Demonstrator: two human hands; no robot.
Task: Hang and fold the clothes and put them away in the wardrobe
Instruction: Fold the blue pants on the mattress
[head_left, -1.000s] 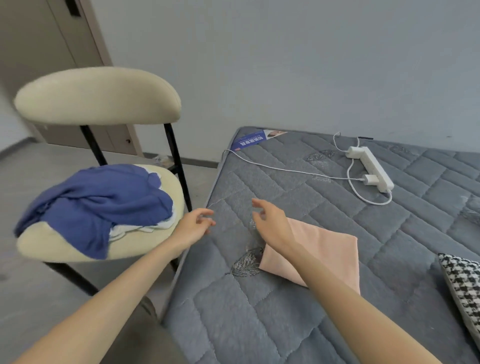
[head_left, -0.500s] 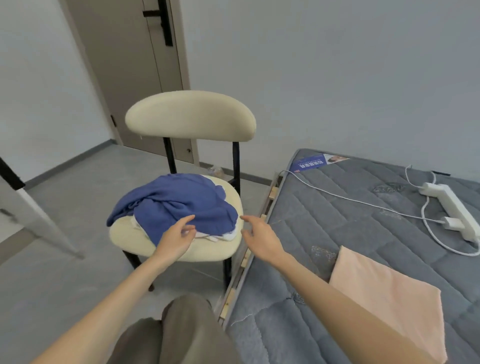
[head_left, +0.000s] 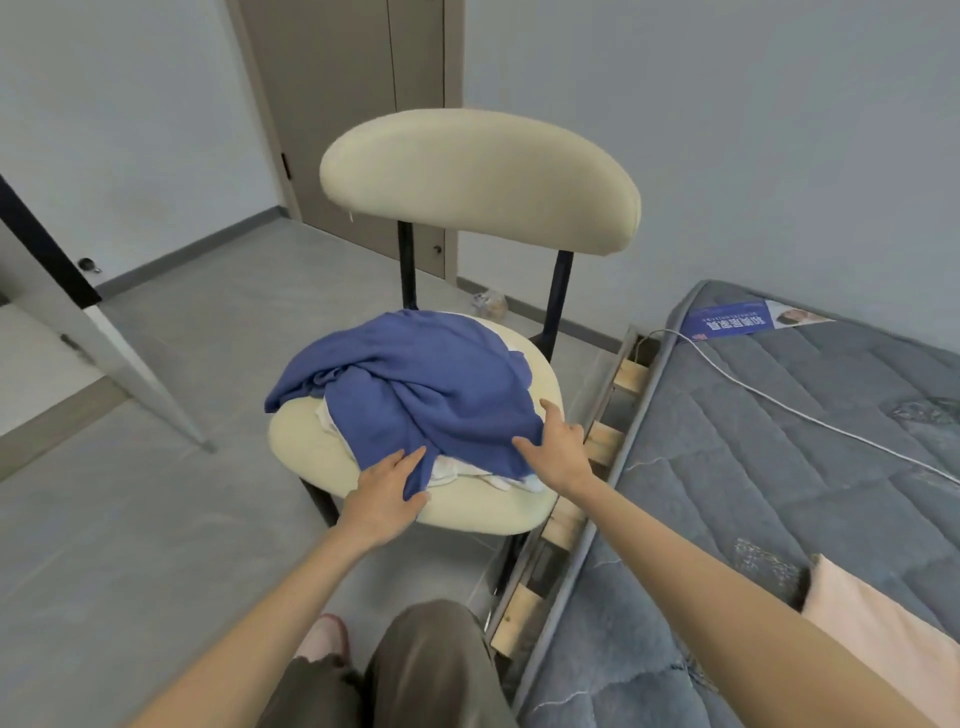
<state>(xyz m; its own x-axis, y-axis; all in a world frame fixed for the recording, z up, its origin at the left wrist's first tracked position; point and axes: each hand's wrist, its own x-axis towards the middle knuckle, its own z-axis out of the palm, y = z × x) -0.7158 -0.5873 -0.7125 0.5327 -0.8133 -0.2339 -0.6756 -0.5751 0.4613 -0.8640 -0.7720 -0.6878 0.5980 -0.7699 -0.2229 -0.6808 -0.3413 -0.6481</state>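
Hands first: both reach forward from the near edge, past the person's knee (head_left: 431, 665) and past the folded pink cloth (head_left: 872, 629) that lies at the near right on the mattress (head_left: 779, 493). The left hand (head_left: 384, 493) pinches the lower front fold of the blue garment (head_left: 415, 384) between thumb and fingers. The right hand (head_left: 563, 454) lies with spread, mostly straight fingers on the right edge of the same garment; it touches the cloth but does not seem to grasp it.

The blue garment is a crumpled heap on the seat of the chair (head_left: 483, 509), and it covers most of the seat. Under its front edge a white garment (head_left: 467, 470) shows, so at least two pieces wait there. The chair stands just beside the bed frame, and a white cable (head_left: 779, 410) runs over the mattress further back. Behind the chair is a closed door (head_left: 337, 104) in the wall. No wardrobe can be recognised for sure in this view.

As a judgement, the step in hand is the pick-up of the next piece, so the task is somewhere in its middle: one cloth looks folded, two are not. The next move calls for the right hand to close on the blue cloth. Then both hands should lift only this piece, so that the white one stays on the seat, and carry it to the mattress for spreading.
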